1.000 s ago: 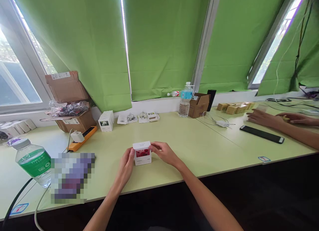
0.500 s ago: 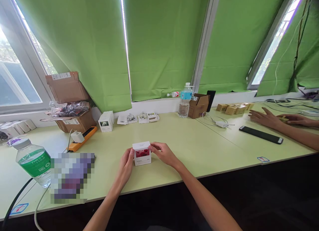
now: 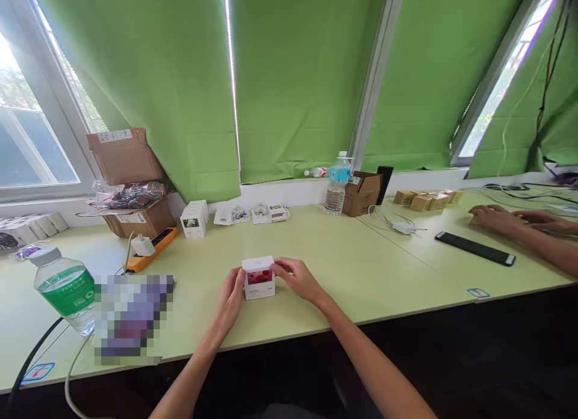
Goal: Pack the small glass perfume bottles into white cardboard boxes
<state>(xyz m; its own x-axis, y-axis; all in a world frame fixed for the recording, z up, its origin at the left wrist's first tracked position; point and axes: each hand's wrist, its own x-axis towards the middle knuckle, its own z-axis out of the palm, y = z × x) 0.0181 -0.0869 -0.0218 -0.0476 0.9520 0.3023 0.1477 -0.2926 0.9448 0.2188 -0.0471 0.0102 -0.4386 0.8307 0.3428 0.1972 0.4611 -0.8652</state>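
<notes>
A small white box (image 3: 261, 291) with a red flower picture on its front stands upright on the pale green table (image 3: 311, 304), close to the front edge. Its top looks closed. My left hand (image 3: 231, 298) grips the box's left side, fingers bent behind it. From the other side my right hand (image 3: 295, 279) holds it at the upper right corner, thumb at the front edge. The far fingertips of both hands are partly hidden by the box.
White boxes (image 3: 193, 220) stand in a row at the back, beside clear packs (image 3: 238, 214). To the left are a green-labelled bottle (image 3: 65, 291), an orange power strip (image 3: 156, 249) and a blurred flat item (image 3: 133, 316). A black phone-like slab (image 3: 474, 248) and a co-worker's hands (image 3: 497, 217) are right.
My hands and the white box hold almost the same pose. The view has shifted slightly. On the right, the co-worker's hands have moved rightward and closer together.
</notes>
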